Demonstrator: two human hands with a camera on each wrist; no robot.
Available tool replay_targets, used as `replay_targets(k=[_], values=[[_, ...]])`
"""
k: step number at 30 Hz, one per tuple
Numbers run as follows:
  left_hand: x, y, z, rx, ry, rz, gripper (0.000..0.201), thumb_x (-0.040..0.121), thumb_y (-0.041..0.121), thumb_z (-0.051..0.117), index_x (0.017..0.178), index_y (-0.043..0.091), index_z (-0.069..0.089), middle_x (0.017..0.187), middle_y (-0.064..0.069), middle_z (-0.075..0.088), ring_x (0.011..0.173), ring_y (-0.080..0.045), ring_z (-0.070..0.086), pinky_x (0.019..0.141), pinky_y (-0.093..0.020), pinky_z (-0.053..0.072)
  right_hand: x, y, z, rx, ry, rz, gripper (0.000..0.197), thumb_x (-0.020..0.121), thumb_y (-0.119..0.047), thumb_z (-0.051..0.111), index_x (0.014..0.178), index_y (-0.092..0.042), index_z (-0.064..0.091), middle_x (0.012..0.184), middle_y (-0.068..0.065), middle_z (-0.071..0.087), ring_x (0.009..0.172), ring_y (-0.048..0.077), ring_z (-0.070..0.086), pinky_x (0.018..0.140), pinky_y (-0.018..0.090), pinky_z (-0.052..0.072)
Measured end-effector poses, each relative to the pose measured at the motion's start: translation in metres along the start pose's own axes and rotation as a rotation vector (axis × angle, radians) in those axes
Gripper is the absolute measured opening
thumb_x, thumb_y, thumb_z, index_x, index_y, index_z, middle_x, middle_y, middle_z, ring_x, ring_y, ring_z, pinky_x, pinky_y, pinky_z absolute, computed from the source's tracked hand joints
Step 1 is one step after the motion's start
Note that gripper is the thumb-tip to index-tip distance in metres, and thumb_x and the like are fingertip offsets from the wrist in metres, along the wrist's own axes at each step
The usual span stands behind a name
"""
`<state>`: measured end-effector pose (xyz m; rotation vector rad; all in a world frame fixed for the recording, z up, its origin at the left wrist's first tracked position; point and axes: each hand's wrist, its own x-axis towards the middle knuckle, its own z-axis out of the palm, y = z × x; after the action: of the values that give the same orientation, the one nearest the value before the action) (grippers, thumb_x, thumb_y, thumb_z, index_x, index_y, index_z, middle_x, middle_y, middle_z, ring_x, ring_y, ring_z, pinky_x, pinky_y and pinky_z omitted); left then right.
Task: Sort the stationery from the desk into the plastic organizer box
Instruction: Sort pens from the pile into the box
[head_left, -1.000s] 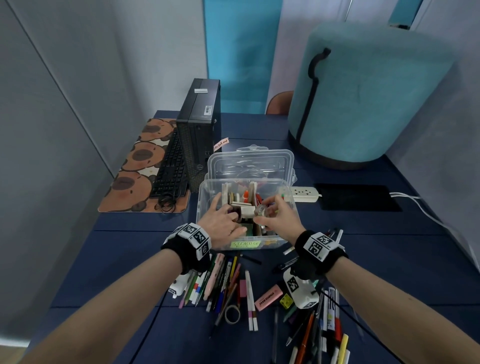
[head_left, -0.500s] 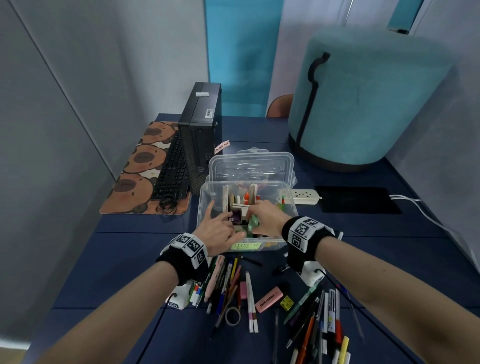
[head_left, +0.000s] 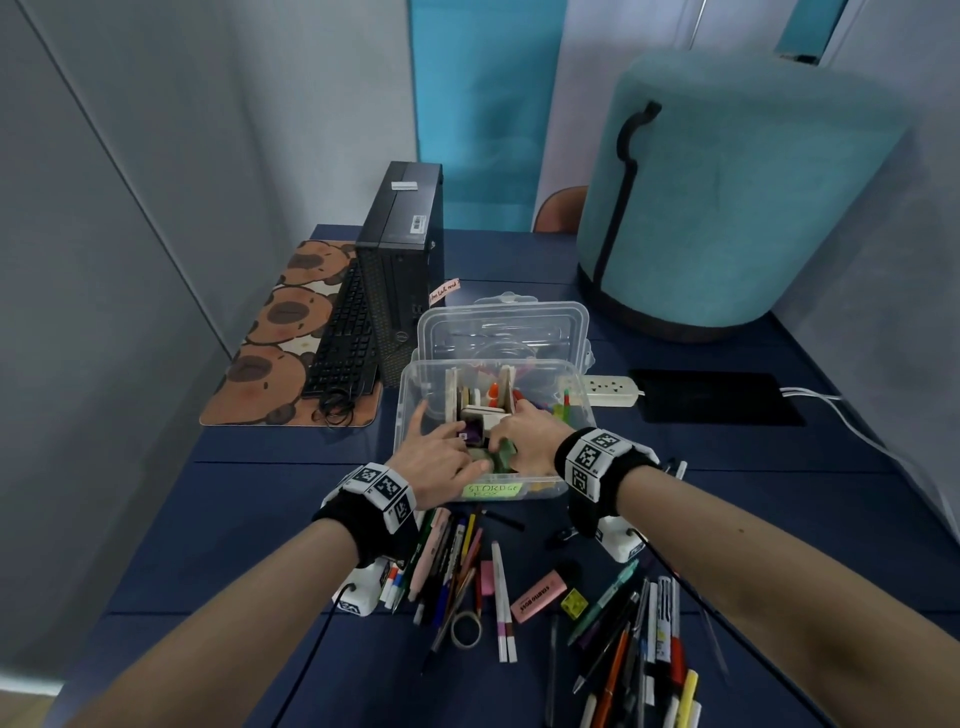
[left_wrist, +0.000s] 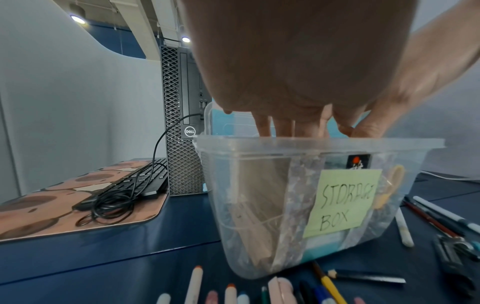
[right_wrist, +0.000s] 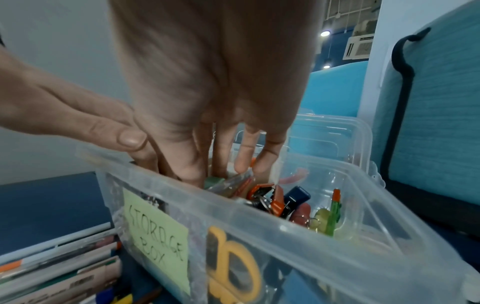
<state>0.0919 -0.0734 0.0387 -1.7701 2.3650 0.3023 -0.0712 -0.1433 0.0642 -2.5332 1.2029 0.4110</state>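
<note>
Both hands reach into the box (head_left: 581, 415); the left hand (head_left: 435, 460) lies relaxed with fingers extended. The right hand (head_left: 524, 441) presses a green item (head_left: 501, 460) with straight fingers. Pens (head_left: 457, 561) lie below the wrists on the table (head_left: 249, 519).

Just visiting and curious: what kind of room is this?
Probably an office desk: a black desktop computer tower, a black keyboard on a patterned mat, grey partition panels around the dark blue table.
</note>
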Motion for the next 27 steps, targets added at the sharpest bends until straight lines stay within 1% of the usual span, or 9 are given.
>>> replay_targets(k=[5,12,15,17,20,22,23,25,27], values=[[0.0,0.001,-0.003,0.01,-0.019,0.004,0.063,0.101,0.049,0.014,0.117,0.02,0.067,0.133,0.01,0.057,0.145,-0.011,0.019,0.112,-0.058,-0.016,0.001,0.001,-0.001,-0.098,-0.019,0.026,0.046,0.081,-0.025,0.063,0.126,-0.032,0.056,0.12,0.01,0.051,0.118,0.03,0.045,0.098,0.041,0.038],[0.0,0.004,-0.006,0.085,-0.008,0.028,0.054,0.1,0.047,0.02,0.12,0.022,0.064,0.138,0.005,0.053,0.145,-0.015,0.021,0.113,-0.06,-0.01,-0.003,-0.001,-0.008,-0.116,-0.093,0.013,0.046,0.086,-0.037,0.056,0.132,-0.031,0.052,0.127,0.006,0.057,0.125,0.029,0.04,0.104,0.048,0.033],[-0.008,0.005,-0.006,0.08,0.107,0.044,0.043,0.098,0.044,0.031,0.115,0.023,0.064,0.13,0.003,0.057,0.141,-0.016,0.028,0.116,-0.057,-0.003,-0.017,-0.005,-0.006,-0.093,0.062,-0.012,0.038,0.091,-0.032,0.05,0.128,-0.028,0.055,0.122,0.005,0.06,0.121,0.028,0.043,0.102,0.049,0.034],[-0.015,0.005,-0.001,0.054,0.254,0.054,0.04,0.095,0.044,0.031,0.105,0.024,0.065,0.116,0.004,0.061,0.13,-0.017,0.042,0.116,-0.052,0.008,-0.029,-0.004,0.002,-0.037,0.266,-0.039,0.034,0.092,-0.025,0.049,0.125,-0.021,0.055,0.119,0.004,0.059,0.113,0.026,0.047,0.098,0.046,0.038],[-0.027,0.012,0.009,0.056,0.529,0.074,0.032,0.091,0.04,0.032,0.092,0.024,0.06,0.096,0.005,0.058,0.099,-0.018,0.057,0.099,-0.041,0.03,-0.054,-0.002,0.025,0.109,0.589,-0.141,0.017,0.088,-0.012,0.051,0.104,-0.013,0.055,0.1,0.002,0.055,0.088,0.019,0.049,0.076,0.032,0.047],[-0.037,0.024,0.016,0.041,0.635,0.128,0.02,0.09,0.036,0.041,0.091,0.023,0.056,0.093,0.005,0.055,0.087,-0.016,0.054,0.086,-0.036,0.039,-0.073,-0.003,0.044,0.192,0.642,-0.175,0.01,0.086,-0.011,0.053,0.095,-0.013,0.05,0.093,-0.002,0.049,0.077,0.015,0.047,0.063,0.022,0.04],[-0.041,0.031,0.02,0.035,0.655,0.171,0.016,0.089,0.035,0.043,0.09,0.023,0.055,0.091,0.005,0.055,0.084,-0.015,0.053,0.082,-0.034,0.041,-0.081,-0.003,0.055,0.207,0.619,-0.167,0.01,0.086,-0.012,0.053,0.094,-0.014,0.049,0.093,-0.003,0.048,0.074,0.015,0.047,0.06,0.022,0.038],[-0.048,0.045,0.03,0.037,0.577,0.255,0.016,0.09,0.034,0.042,0.089,0.022,0.053,0.09,0.005,0.055,0.081,-0.014,0.052,0.078,-0.031,0.044,-0.093,-0.001,0.08,0.232,0.49,-0.108,0.011,0.087,-0.017,0.051,0.097,-0.017,0.046,0.097,-0.002,0.048,0.075,0.019,0.052,0.061,0.027,0.041],[-0.051,0.055,0.046,0.016,0.332,0.281,0.017,0.094,0.031,0.037,0.094,0.02,0.05,0.093,0.003,0.057,0.086,-0.017,0.054,0.082,-0.033,0.044,-0.1,0.004,0.104,0.237,0.321,0.002,0.017,0.089,-0.02,0.05,0.106,-0.019,0.046,0.106,-0.001,0.046,0.084,0.024,0.057,0.067,0.031,0.044]])
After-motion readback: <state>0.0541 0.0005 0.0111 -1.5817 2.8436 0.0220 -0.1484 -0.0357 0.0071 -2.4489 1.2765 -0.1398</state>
